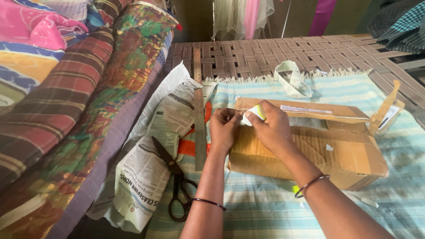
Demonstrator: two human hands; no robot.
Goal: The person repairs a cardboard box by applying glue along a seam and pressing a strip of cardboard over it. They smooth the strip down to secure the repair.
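- Far left of the cardboard box (310, 150), a stack of folded quilts (66, 102) is piled up, soft and bulky, well apart from my work.
- Between the quilts and the box lie newspaper sheets (150, 163), with black scissors (175, 179) resting on them and a long metal ruler (199, 110) running just beside the box's left end, over an orange strip (188, 147). The scissors' points and the ruler's edge sit close to my left forearm, so they crowd that side.
- My left hand (223, 130) is pressed on the box's left top corner, fingers curled down on the flap, gripping nothing loose.
- My right hand (270, 128) is closed around a small white and yellow tube (252, 114), its tip down at the flap near my left fingers. I judge the tube light, smooth and a bit slippery, best pinched round its body.
- The box lies on a pale blue checked cloth (265, 208); it looks stiff yet dented, light, its flaps easily bent.
- Behind the box, a loop of peeled tape (292, 77) lies on the cloth's fringe; another strip (385, 108) sticks up at the right end.
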